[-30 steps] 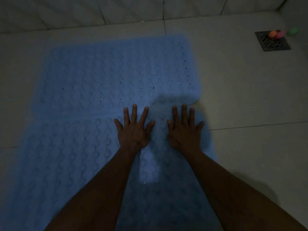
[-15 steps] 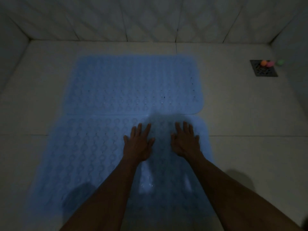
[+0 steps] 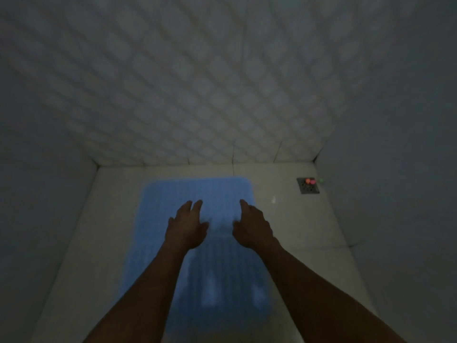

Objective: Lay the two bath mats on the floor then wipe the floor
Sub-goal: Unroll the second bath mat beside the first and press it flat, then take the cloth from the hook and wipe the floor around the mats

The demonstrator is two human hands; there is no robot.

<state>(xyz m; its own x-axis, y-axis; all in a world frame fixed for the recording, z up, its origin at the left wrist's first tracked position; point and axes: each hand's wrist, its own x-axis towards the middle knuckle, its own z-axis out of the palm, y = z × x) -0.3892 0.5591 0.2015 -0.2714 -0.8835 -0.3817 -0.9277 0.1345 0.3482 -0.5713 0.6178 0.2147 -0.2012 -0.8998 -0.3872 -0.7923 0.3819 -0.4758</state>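
Observation:
Two light-blue textured bath mats lie flat on the pale tiled floor [image 3: 301, 233], one behind the other. The far mat [image 3: 217, 191] reaches toward the back wall; the near mat [image 3: 222, 280] runs toward me. My left hand [image 3: 186, 225] and my right hand [image 3: 252, 225] hover side by side over the seam between the mats, fingers loosely extended, holding nothing. Whether they touch the mats is unclear in the dim, blurred view.
A patterned tiled wall [image 3: 197, 95] closes the back; plain walls stand left and right. A dark square floor drain [image 3: 308, 186] sits in the far right corner with small orange, pink and green objects on and beside it. Bare floor strips flank the mats.
My head has risen and tilted up, so the back wall now fills the upper view. My hands have lifted from pressing flat on the near mat, fingers no longer spread.

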